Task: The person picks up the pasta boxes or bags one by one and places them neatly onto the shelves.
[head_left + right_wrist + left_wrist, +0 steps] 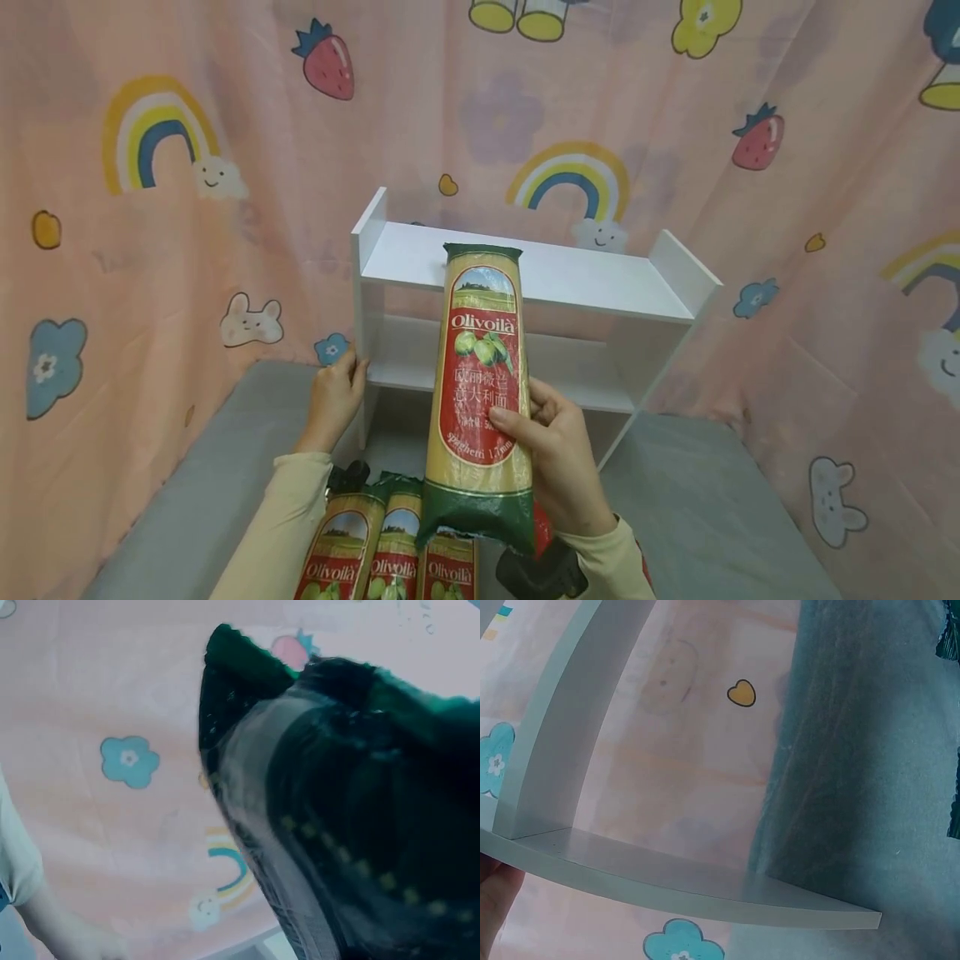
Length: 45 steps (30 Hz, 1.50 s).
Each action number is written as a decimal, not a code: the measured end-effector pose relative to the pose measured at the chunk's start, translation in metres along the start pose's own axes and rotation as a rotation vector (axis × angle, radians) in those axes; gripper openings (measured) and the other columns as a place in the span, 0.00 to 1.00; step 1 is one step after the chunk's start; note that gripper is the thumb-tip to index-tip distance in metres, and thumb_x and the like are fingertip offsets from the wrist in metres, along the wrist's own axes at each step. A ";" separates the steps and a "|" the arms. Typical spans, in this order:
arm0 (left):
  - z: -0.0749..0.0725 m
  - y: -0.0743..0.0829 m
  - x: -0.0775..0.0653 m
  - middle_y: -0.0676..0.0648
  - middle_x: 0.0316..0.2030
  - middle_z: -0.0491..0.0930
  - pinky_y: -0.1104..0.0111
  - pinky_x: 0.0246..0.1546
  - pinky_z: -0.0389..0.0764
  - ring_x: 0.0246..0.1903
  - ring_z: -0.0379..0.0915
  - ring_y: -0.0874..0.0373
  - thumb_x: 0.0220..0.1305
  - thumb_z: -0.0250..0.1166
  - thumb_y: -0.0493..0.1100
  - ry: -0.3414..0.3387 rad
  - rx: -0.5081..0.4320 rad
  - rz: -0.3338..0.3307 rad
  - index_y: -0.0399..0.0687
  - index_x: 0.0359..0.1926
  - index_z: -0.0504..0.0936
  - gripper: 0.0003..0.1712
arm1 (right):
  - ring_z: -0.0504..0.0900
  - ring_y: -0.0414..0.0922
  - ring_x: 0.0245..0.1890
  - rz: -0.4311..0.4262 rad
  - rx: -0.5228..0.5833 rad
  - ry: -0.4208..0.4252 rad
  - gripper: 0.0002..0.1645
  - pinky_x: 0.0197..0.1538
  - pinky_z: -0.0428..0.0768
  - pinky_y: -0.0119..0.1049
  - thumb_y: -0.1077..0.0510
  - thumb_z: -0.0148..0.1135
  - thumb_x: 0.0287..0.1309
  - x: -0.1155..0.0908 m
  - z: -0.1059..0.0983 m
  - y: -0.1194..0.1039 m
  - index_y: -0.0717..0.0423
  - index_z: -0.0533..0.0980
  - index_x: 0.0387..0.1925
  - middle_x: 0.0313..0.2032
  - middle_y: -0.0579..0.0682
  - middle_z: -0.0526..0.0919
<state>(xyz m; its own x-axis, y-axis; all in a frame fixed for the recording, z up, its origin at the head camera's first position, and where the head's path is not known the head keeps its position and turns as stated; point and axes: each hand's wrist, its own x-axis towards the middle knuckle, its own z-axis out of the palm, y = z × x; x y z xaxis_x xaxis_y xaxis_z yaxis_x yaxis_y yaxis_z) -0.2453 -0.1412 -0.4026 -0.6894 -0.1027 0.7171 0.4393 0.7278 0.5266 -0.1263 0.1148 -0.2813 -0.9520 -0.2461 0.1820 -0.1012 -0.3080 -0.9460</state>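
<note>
My right hand (562, 450) grips a bag of spaghetti (480, 375) by its right edge, thumb across the front. The bag stands nearly upright before a white shelf unit (585, 279), its red and gold label facing me. Up close in the right wrist view, the bag's dark side and green crimped end (247, 667) fill much of the picture. My left hand (333, 400) holds the left side panel of the shelf, fingers curled at its edge. Part of that hand's fingers (499, 900) shows beside the panel in the left wrist view.
More spaghetti bags (393, 550) lie side by side on the grey surface (720, 500), close in front of me. The shelf has a top board and a middle board (577, 375) between side panels. A pink patterned curtain (420, 100) hangs behind.
</note>
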 end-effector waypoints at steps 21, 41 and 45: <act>0.002 -0.002 -0.001 0.44 0.15 0.72 0.67 0.14 0.62 0.12 0.60 0.60 0.63 0.61 0.32 0.014 0.013 0.023 0.28 0.41 0.78 0.09 | 0.84 0.47 0.37 0.014 0.022 0.021 0.22 0.42 0.80 0.41 0.61 0.60 0.61 0.079 0.016 -0.011 0.67 0.69 0.55 0.41 0.56 0.81; 0.001 0.001 -0.002 0.40 0.18 0.76 0.61 0.16 0.68 0.14 0.68 0.52 0.61 0.62 0.31 0.049 -0.012 0.032 0.27 0.45 0.77 0.12 | 0.83 0.44 0.35 0.090 -0.034 0.090 0.22 0.39 0.81 0.38 0.59 0.59 0.62 0.105 0.015 -0.008 0.69 0.71 0.54 0.39 0.54 0.80; 0.002 0.001 -0.002 0.38 0.20 0.78 0.60 0.16 0.69 0.15 0.70 0.51 0.61 0.62 0.31 0.047 -0.006 0.026 0.27 0.46 0.77 0.13 | 0.81 0.44 0.40 0.104 0.106 0.033 0.24 0.43 0.79 0.37 0.58 0.54 0.66 0.100 0.011 -0.005 0.68 0.66 0.59 0.44 0.55 0.77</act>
<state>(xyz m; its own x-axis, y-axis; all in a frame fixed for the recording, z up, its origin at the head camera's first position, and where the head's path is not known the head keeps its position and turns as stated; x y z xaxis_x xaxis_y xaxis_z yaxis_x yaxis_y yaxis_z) -0.2449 -0.1389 -0.4046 -0.6501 -0.1159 0.7510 0.4599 0.7268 0.5102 -0.2172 0.0814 -0.2553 -0.9649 -0.2521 0.0740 0.0279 -0.3784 -0.9252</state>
